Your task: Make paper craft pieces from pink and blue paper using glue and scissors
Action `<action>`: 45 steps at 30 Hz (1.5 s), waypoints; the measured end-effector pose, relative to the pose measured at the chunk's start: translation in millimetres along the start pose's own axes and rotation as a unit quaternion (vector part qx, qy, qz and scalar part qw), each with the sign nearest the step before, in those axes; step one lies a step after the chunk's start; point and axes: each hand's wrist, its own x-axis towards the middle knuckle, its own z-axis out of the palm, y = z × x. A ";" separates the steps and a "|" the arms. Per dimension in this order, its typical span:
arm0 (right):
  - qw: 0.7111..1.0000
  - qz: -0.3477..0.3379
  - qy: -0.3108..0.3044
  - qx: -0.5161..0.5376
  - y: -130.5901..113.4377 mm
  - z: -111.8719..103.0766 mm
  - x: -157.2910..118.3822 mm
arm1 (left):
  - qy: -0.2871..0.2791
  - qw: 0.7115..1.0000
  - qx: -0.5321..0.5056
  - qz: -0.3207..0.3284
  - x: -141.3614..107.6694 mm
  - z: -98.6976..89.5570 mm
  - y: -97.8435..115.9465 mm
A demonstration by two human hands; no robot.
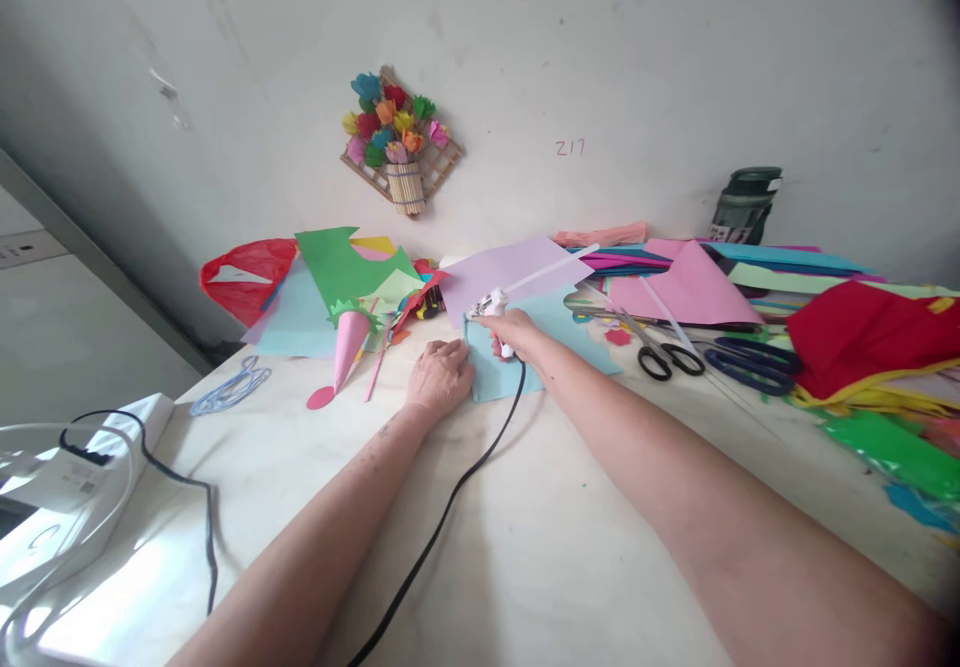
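A light blue sheet of paper (555,347) lies on the table in front of me. My right hand (514,334) is wrapped round a white glue gun (491,302), its tip by the sheet's upper left corner and a pale glue stick standing out of its back. My left hand (442,377) rests palm down at the sheet's left edge, fingers bent and fairly close together; whether anything is under them is hidden. A lilac sheet (480,272) lies behind the gun. Left of my left hand is a pink paper cone (351,342) with a green fringe.
Black scissors (656,359) and dark blue scissors (754,365) lie at the right, near coloured paper and a red cloth-like piece (862,337). A black cord (450,507) runs between my forearms. A power strip (112,477) sits at the left; a bottle (746,207) stands behind.
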 end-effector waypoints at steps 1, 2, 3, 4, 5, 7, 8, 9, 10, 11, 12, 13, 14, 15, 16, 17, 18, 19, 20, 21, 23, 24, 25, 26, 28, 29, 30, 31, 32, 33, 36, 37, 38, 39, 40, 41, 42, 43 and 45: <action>1.000 0.000 0.000 0.001 0.1 -0.2 -1.2 | 0.004 1.000 -0.005 -0.006 -0.2 0.1 -0.2; 1.000 0.000 -0.001 0.004 0.4 -0.3 -1.9 | 0.008 1.000 -0.012 -0.012 -0.5 0.0 -0.2; 1.000 0.000 -0.002 0.006 1.0 -0.4 -2.3 | 0.011 1.000 -0.019 -0.017 -0.8 -0.2 -0.2; 1.000 0.001 -0.002 0.008 1.9 -0.5 -2.2 | 0.013 0.999 -0.026 -0.022 -1.1 -0.6 0.0; 1.000 0.002 -0.002 0.009 2.9 -0.5 -1.9 | 0.015 0.999 -0.031 -0.026 -1.5 -1.2 0.3; 1.000 0.004 0.000 0.009 5.0 -0.5 -1.0 | 0.018 0.999 -0.037 -0.033 -2.1 -2.4 1.1; 1.000 0.003 0.000 0.008 6.0 -0.5 -0.7 | 0.019 0.998 -0.037 -0.037 -2.4 -3.0 1.5; 1.000 0.001 0.000 0.007 6.7 -0.6 -0.7 | 0.020 0.998 -0.036 -0.040 -2.6 -3.4 1.8; 1.000 -0.001 0.000 0.007 7.3 -0.6 -1.1 | 0.021 0.998 -0.035 -0.041 -2.8 -3.6 2.1; 1.000 -0.003 0.001 0.007 7.6 -0.7 -1.7 | 0.021 0.998 -0.035 -0.040 -2.9 -3.6 2.3; 1.000 -0.003 0.002 0.008 7.7 -0.8 -2.6 | 0.023 0.998 -0.035 -0.039 -3.0 -3.5 2.5; 1.000 -0.003 0.002 0.009 7.7 -0.9 -3.7 | 0.025 0.998 -0.035 -0.038 -3.0 -3.3 2.6; 1.000 -0.002 0.002 0.010 7.6 -1.1 -4.8 | 0.027 0.998 -0.035 -0.038 -3.1 -3.1 2.7; 1.000 0.000 0.002 0.011 7.5 -1.3 -5.9 | 0.029 0.998 -0.035 -0.040 -3.2 -3.0 2.8; 1.000 0.003 0.001 0.011 7.4 -1.5 -6.9 | 0.030 0.998 -0.035 -0.043 -3.3 -2.9 2.9; 1.000 0.005 0.000 0.011 7.3 -1.7 -7.8 | 0.030 0.998 -0.035 -0.046 -3.3 -3.0 2.9; 1.000 0.006 -0.001 0.011 7.3 -2.0 -8.7 | 0.030 0.998 -0.037 -0.049 -3.4 -3.2 2.9; 1.000 0.007 -0.003 0.011 7.4 -2.3 -9.5 | 0.029 0.998 -0.039 -0.050 -3.4 -3.4 2.8; 1.000 0.006 -0.004 0.011 7.6 -2.6 -10.4 | 0.029 0.998 -0.041 -0.049 -3.4 -3.7 2.6; 1.000 0.004 -0.006 0.012 7.8 -2.9 -11.3 | 0.029 0.998 -0.043 -0.046 -3.4 -3.9 2.3; 1.000 0.001 -0.008 0.014 8.2 -3.7 -13.4 | 0.029 0.998 -0.047 -0.040 -3.3 -4.1 1.7; 1.000 0.000 -0.009 0.015 8.4 -4.1 -14.7 | 0.028 0.998 -0.049 -0.038 -3.3 -4.2 1.4; 1.000 -0.002 -0.010 0.016 8.5 -4.6 -16.1 | 0.028 0.998 -0.050 -0.037 -3.2 -4.2 1.1; 1.000 -0.004 -0.012 0.017 8.6 -5.0 -17.5 | 0.027 0.998 -0.051 -0.035 -3.2 -4.2 1.0; 1.000 -0.008 -0.015 0.018 8.8 -5.8 -20.3 | 0.026 0.998 -0.052 -0.032 -3.2 -4.1 0.9; 1.000 -0.010 -0.017 0.018 8.9 -6.1 -21.5 | 0.027 0.998 -0.052 -0.031 -3.1 -4.0 0.8; 1.000 -0.011 -0.018 0.017 9.0 -6.3 -22.5 | 0.028 0.998 -0.053 -0.031 -2.9 -3.9 0.6; 1.000 -0.011 -0.018 0.017 9.2 -6.4 -23.2 | 0.029 0.998 -0.054 -0.030 -2.6 -3.7 0.4; 1.000 -0.010 -0.017 0.015 9.5 -6.4 -23.5 | 0.031 0.998 -0.055 -0.030 -2.2 -3.4 -0.1; 1.000 -0.008 -0.015 0.014 9.8 -6.4 -23.5 | 0.031 0.998 -0.055 -0.029 -1.7 -2.9 -0.6; 1.000 0.001 -0.010 0.014 11.2 -6.2 -22.3 | 0.022 0.998 -0.052 -0.025 -0.2 -1.3 -2.7; 1.000 0.003 -0.010 0.015 11.8 -6.2 -21.8 | 0.020 0.998 -0.050 -0.022 0.1 -0.7 -3.3; 1.000 0.004 -0.011 0.017 12.3 -6.2 -21.4 | 0.020 0.998 -0.047 -0.020 0.2 -0.3 -3.7; 1.000 0.005 -0.011 0.019 12.7 -6.3 -21.4 | 0.023 0.999 -0.045 -0.018 0.1 -0.1 -4.0; 1.000 0.005 -0.011 0.020 13.0 -6.5 -21.6 | 0.027 0.999 -0.043 -0.018 -0.2 0.0 -4.0; 1.000 0.005 -0.010 0.021 13.2 -6.7 -22.2 | 0.032 0.998 -0.042 -0.022 -0.6 0.0 -3.9; 1.000 0.005 -0.010 0.021 13.2 -7.0 -23.2 | 0.037 0.998 -0.039 -0.027 -1.1 -0.2 -3.6; 1.000 0.005 -0.010 0.020 13.1 -7.3 -24.5 | 0.042 0.998 -0.034 -0.035 -1.6 -0.5 -3.2; 1.000 0.004 -0.012 0.018 12.6 -7.9 -27.7 | 0.055 0.997 -0.017 -0.054 -2.3 -1.3 -2.2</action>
